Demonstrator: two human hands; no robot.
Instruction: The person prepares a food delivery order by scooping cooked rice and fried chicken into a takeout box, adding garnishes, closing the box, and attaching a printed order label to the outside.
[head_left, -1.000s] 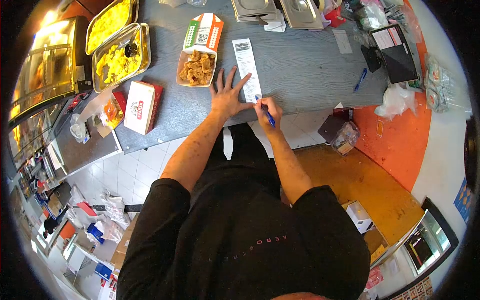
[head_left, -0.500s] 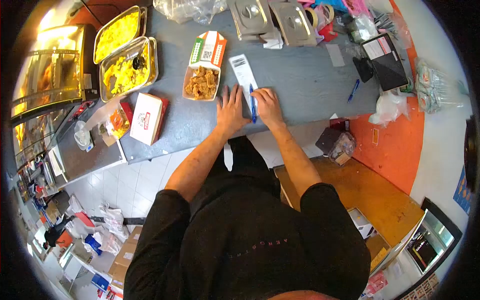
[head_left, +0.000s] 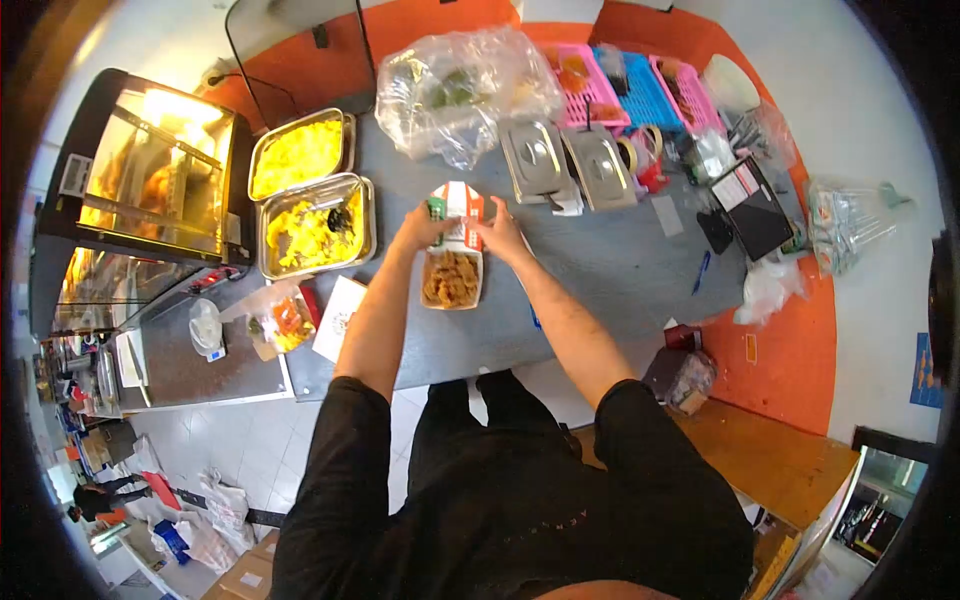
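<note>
An open takeaway box (head_left: pixel 464 303) stands on the grey counter, its white, green and orange lid (head_left: pixel 460 203) folded back on the far side. Pieces of fried chicken (head_left: pixel 450 278) fill its near half. My left hand (head_left: pixel 424 227) holds the left edge of the lid. Its right edge is in my right hand (head_left: pixel 500 233), the thumb lying across the lid. Behind my right forearm, only a bit of a blue pen (head_left: pixel 535 318) shows, and the paper slip is mostly hidden.
Two metal trays of yellow food (head_left: pixel 300 160) stand left, beside a lit glass display cabinet (head_left: pixel 150 185). A white box (head_left: pixel 340 318) lies by my left forearm. Beyond are a large plastic bag (head_left: pixel 460 85), steel lidded containers (head_left: pixel 536 155) and pink and blue baskets (head_left: pixel 640 90). Another person is far left.
Both hands have left the paper slip and pen and moved left and away from me, onto the box lid. My right hand has let go of the pen. The view has shifted too.
</note>
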